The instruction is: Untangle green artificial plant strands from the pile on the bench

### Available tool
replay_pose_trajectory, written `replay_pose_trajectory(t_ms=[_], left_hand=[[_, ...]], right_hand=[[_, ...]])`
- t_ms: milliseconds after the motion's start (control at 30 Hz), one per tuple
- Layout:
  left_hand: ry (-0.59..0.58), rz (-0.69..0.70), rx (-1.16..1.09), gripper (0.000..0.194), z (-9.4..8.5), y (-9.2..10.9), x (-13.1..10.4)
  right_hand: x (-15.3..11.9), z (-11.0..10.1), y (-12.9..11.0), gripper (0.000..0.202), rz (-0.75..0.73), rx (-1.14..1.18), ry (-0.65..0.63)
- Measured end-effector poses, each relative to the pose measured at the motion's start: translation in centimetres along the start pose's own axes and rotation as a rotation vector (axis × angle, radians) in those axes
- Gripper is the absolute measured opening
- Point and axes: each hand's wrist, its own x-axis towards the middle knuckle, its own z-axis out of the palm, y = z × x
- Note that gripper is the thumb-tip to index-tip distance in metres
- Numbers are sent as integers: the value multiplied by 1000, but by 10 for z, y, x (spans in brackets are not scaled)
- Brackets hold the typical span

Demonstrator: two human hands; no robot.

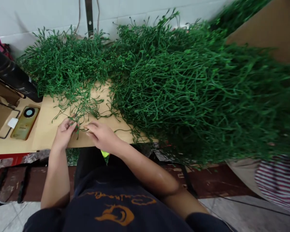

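Note:
My left hand (64,131) is closed in a pinch on thin green plant stems (77,131) near the table's front edge. They look like artificial greenery, with small knobbed tips. Just to the right, my right hand (101,134) has its thumb and forefinger pressed together at the end of a stem that runs across from the left hand. Its other fingers are partly hidden. Beyond both hands, loose stems (83,103) lie scattered on the tan board (49,125).
A large heap of green stems (174,87) covers the right side, with a smaller heap (65,61) at the back left. On the left are a phone (25,124), a black bottle (13,72) and a cardboard box (0,116). Striped cloth (280,182) shows at the lower right.

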Motion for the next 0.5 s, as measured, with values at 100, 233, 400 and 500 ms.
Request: replay_pose_trajectory(t_ms=[100,233,400,500], left_hand=[[88,-45,-176,48,-6,5,-3],[90,-90,-362,36,-13,11,-4],[248,-117,-390,31,-27,2,10],[432,15,-148,30,-32,-6,16]], right_hand=[[13,-9,10,30,85,-68,151],[34,-6,21,32,263,-263,175],[38,2,25,26,304,-217,135],[37,-2,30,21,308,52,222]])
